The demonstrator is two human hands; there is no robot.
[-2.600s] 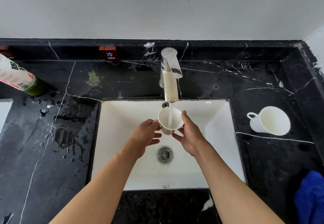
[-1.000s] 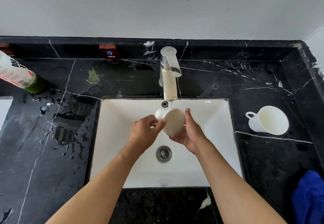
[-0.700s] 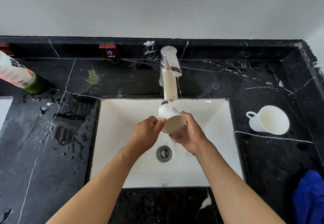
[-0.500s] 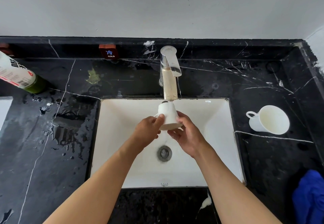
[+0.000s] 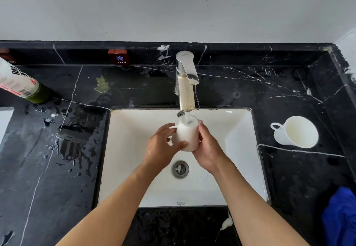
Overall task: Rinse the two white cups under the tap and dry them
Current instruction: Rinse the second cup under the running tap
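Second cup [image 5: 295, 132] beside sink [image 5: 240, 149], on its side

both hands [image 5: 160, 149] hold white cup [image 5: 186, 137] | under tap [image 5: 185, 80] stream | over sink [image 5: 240, 130]

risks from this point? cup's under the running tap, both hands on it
Wet grip: both the left hand and right hand hold the cup upside down under the tap; it could slip into the sink. Water hitting its base may splash. The second cup lies tipped and could roll.
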